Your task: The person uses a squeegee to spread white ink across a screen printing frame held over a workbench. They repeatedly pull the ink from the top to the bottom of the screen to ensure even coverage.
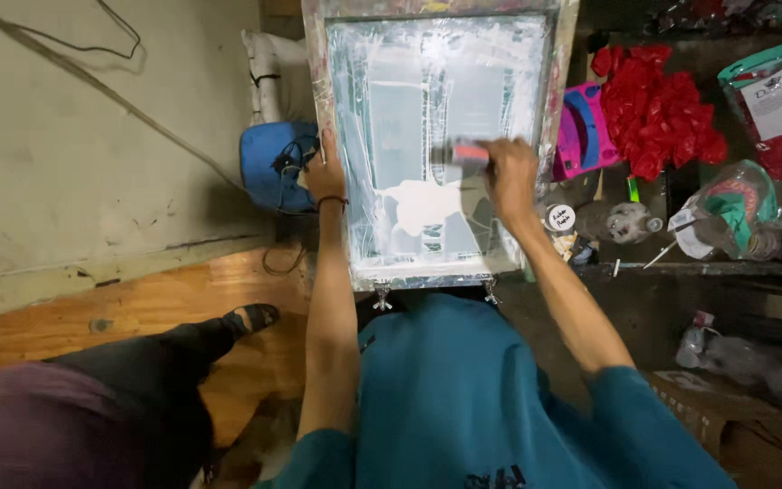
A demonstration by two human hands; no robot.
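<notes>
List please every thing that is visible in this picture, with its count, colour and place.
printing screen: one, pale frame, white ink on mesh, centre top
squeegee: one, grey with orange, on the screen, blurred
blue bag: one, left of the screen
red pieces: a heap, right of the screen
pink card: one, beside the heap
plastic bags: several, clear, far right
other person's leg: one, dark trousers, lower left
left hand: on the screen's left edge
right hand: fingers closed on the squeegee
</notes>
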